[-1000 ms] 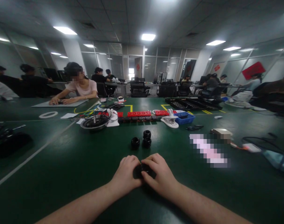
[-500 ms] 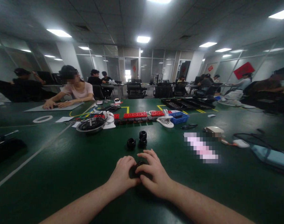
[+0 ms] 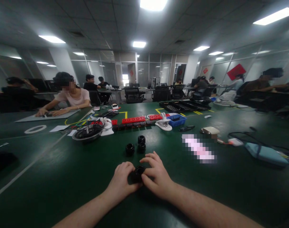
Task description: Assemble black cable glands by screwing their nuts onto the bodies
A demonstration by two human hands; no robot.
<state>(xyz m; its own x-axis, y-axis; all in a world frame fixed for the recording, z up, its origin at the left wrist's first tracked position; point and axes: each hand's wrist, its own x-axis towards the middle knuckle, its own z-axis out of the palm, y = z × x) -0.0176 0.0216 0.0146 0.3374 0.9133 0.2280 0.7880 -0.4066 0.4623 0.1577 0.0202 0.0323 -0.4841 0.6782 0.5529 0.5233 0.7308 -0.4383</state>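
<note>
Both my hands meet over a small black round fitting (image 3: 138, 172) just above the green table (image 3: 64, 177). My left hand (image 3: 122, 182) curls around its left side. My right hand (image 3: 156, 179) pinches its right side with thumb and fingers, the outer fingers spread. A little beyond my hands, three more black round fittings stand on the table: one (image 3: 129, 148) on the left, and two (image 3: 141, 144) close together on the right.
A round tray of cables (image 3: 87, 132), red blocks in a row (image 3: 135, 119), a white clamp (image 3: 162, 124) and a blue bin (image 3: 175, 119) lie farther back. A blurred pink strip (image 3: 198, 148) and cables (image 3: 253, 139) are at right. A person in a pink shirt (image 3: 70, 96) works at far left.
The view has tilted upward and shifted slightly. My hands stay joined on the black fitting, which now shows more between them; my right fingers have spread a little.
</note>
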